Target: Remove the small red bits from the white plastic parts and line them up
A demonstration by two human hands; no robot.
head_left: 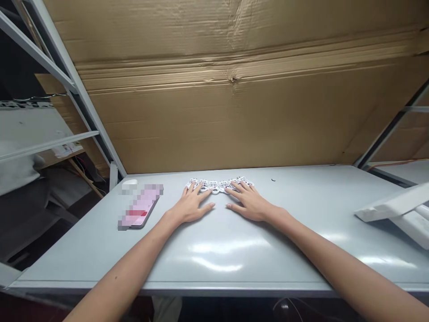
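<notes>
Several small white flat pieces with dark printed marks and ring-like shapes (213, 186) lie side by side in a slightly curved row on the grey shelf top (214, 237). My left hand (191, 205) rests palm down with its fingers spread, fingertips on the pieces at the row's left end. Palm down as well, my right hand (248, 201) has its fingers spread over the pieces at the right end. Both thumbs point inward with a gap between them. Neither hand grips anything; the fingers partly cover the outer pieces.
A phone with a pink screen (142, 206) lies left of my left hand, a small white object (129, 184) behind it. White foam-like blocks (398, 208) sit at the right edge. Brown cardboard (221, 120) walls the back; metal frame posts (82, 94) stand at the sides.
</notes>
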